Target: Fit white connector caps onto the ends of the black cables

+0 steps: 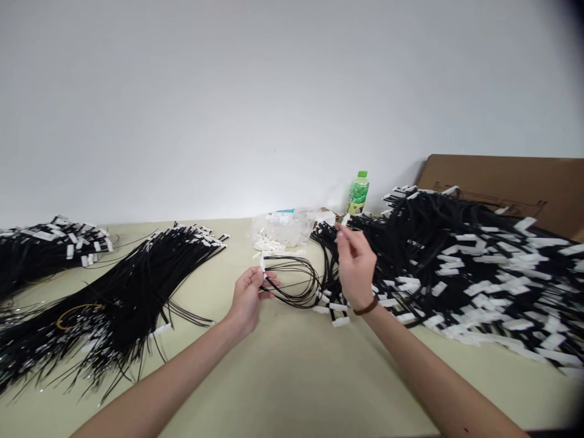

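My left hand (247, 298) is closed on one end of a thin black wire harness (314, 285). The wires curve to the right in a loop, and a white connector (262, 261) stands up just above my fingertips. My right hand (358, 267), with a brown band at its wrist, is raised in a pinch in front of the right-hand heap of black cables (406, 237). What its fingertips hold, if anything, is too small to make out. White tags (337, 316) on cable ends lie below this hand.
Two bundles of black cables, a long one (137, 274) and another (27, 255), lie on the left. A clear plastic bag (287, 228) with small white pieces rests at the back. Behind the right heap are a green-capped bottle (358, 193) and a cardboard sheet (502, 176).
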{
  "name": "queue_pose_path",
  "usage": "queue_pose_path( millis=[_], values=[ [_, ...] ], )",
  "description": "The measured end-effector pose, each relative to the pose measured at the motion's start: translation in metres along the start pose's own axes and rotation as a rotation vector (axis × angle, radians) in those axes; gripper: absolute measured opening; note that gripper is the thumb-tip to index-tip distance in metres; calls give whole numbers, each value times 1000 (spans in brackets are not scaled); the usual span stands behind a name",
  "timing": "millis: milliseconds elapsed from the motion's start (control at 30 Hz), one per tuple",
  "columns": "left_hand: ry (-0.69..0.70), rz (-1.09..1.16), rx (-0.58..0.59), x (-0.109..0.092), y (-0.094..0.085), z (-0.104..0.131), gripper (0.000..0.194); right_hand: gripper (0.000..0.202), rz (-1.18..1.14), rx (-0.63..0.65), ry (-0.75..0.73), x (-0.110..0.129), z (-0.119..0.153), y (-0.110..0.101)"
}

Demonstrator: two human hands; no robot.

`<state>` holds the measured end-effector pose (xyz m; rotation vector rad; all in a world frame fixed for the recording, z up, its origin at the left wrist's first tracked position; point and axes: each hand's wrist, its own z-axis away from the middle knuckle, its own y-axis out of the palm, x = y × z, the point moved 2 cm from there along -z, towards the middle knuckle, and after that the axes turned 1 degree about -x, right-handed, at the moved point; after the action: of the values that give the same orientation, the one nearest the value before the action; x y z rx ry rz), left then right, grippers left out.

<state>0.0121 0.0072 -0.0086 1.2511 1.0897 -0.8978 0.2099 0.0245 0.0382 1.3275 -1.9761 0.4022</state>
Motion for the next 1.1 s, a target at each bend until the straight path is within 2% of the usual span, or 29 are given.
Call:
queue_pose_path(
  millis=[67,133,233,433,1100],
  values=[
    [19,-17,15,0,1,0,23,20,144,178,-172,12,12,8],
    [28,-16,26,-1,1,0,26,19,221,370,-273,18,27,18],
    [32,-10,48,-1,3,1,27,20,328,500,-353,18,43,27],
    [31,-11,70,-2,6,5,26,22,382,487,-431,15,51,29],
    [42,-9,57,-2,6,6,26,21,341,503,-396,16,51,29]
  ],
)
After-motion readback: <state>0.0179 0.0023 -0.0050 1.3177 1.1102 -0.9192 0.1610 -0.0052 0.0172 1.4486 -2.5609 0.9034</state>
